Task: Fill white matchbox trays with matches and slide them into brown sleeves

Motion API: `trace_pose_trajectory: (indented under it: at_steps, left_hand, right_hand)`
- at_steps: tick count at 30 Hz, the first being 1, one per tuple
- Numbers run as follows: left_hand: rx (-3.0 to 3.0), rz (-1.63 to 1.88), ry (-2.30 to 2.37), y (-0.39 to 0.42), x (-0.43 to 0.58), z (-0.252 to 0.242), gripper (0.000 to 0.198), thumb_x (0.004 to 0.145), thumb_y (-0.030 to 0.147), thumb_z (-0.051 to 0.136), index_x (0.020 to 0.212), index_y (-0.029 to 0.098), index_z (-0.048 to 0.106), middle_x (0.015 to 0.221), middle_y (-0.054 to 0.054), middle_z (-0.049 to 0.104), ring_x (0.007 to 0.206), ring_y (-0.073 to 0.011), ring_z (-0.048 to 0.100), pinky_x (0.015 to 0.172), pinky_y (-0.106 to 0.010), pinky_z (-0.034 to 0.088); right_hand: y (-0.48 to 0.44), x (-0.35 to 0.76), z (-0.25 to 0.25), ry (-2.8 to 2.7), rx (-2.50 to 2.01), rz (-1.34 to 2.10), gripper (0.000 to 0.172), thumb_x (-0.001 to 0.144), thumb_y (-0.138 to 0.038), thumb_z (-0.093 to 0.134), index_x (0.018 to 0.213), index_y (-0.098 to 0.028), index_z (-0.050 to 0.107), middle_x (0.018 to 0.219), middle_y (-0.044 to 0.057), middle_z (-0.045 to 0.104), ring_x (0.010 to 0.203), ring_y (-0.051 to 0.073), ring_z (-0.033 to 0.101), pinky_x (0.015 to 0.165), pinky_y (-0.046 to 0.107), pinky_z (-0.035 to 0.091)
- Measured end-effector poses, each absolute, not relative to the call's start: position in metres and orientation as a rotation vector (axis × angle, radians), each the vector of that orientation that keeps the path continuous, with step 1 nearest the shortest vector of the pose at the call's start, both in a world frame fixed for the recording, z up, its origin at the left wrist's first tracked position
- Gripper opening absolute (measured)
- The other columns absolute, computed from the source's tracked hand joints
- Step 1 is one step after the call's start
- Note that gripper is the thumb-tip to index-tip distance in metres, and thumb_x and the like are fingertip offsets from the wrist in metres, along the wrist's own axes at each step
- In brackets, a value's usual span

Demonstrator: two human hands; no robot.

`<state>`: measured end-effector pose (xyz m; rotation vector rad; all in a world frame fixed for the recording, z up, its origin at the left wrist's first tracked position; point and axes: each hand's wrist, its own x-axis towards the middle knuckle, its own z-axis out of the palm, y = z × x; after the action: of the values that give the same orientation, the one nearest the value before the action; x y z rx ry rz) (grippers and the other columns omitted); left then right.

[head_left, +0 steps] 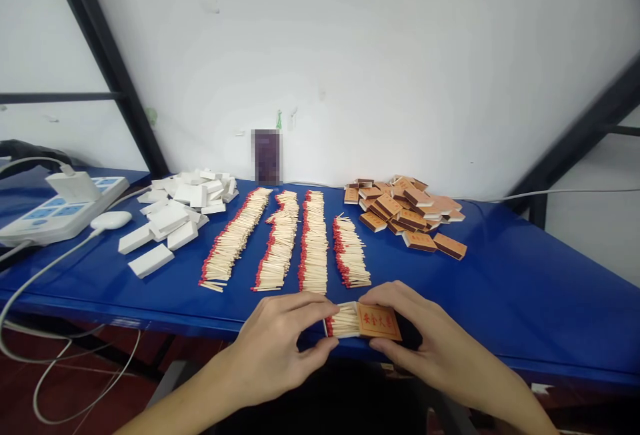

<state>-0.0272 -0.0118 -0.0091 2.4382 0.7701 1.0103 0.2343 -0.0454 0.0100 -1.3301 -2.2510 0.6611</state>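
A pale wall (390, 55) rises behind the blue desk (540, 295), whose front edge runs across just before the person. Blue top shows widest toward the right edge, right of the sleeves, with a narrower strip between the rows and the front edge.

The sleeves (400, 205), brown, lie heaped toward the back edge, right of centre. White trays (173, 218) pile up left of centre, the nearest partway toward the front edge. A power strip (65, 211) sits by the left end. Between the heaps, four rows of matches (314, 241) reach from near the back toward the front, red heads mostly to the left; the rightmost row is shortest.

The left hand (287, 335) has thumb and forefinger at the near and far sides of the matchbox's tray end, its palm bowed wide. The right hand (420, 328) grips the sleeve end, fingers far, thumb near.

The matchbox (380, 323) is at the front edge, right of centre; whether it touches the top I cannot tell. Its long axis runs left to right, roughly along that edge. The tray, filled with matches, juts out leftward, red heads pointing left.
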Motion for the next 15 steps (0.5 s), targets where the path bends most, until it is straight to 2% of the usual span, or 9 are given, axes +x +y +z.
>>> trace_pose_trajectory:
  at_steps: [6,9,12,15]
  left_hand:
    - [2.375,0.943,0.795,-0.013,-0.029,-0.008,0.029,0.087,0.02,0.076,0.116,0.023,0.071,0.112,0.001,0.077,0.093,-0.0156,0.073,0.089,-0.025,0.058]
    - [2.377,0.927,0.794,-0.014,-0.029,-0.007,0.03,0.088,0.024,0.078,0.117,0.025,0.071,0.11,0.001,0.077,0.092,-0.0164,0.073,0.083,-0.024,0.057]
    - [2.364,0.94,0.817,-0.012,-0.028,-0.007,0.037,0.084,0.027,0.082,0.119,0.024,0.068,0.106,0.002,0.077,0.081,-0.0146,0.071,0.072,-0.023,0.055]
    - [2.37,0.972,0.869,-0.01,-0.028,-0.008,0.034,0.074,0.031,0.089,0.099,0.019,0.069,0.092,0.001,0.073,0.071,-0.0141,0.066,0.062,-0.023,0.05]
  right_hand:
    - [-0.048,0.238,0.013,-2.251,-1.32,0.707,0.025,0.097,-0.035,0.063,0.121,-0.033,0.059,0.119,0.002,0.063,0.11,0.021,0.059,0.095,0.033,0.049]
    - [-0.048,0.232,0.011,-2.266,-1.235,0.712,0.026,0.096,-0.032,0.065,0.122,-0.032,0.059,0.119,0.002,0.064,0.11,0.02,0.06,0.094,0.032,0.051]
    - [-0.047,0.221,0.005,-2.279,-1.135,0.632,0.028,0.095,-0.025,0.066,0.123,-0.03,0.06,0.12,0.003,0.066,0.112,0.02,0.061,0.097,0.032,0.051]
    - [-0.045,0.211,-0.001,-2.301,-1.047,0.53,0.03,0.095,-0.02,0.065,0.124,-0.029,0.059,0.124,0.004,0.065,0.115,0.02,0.061,0.099,0.032,0.051]
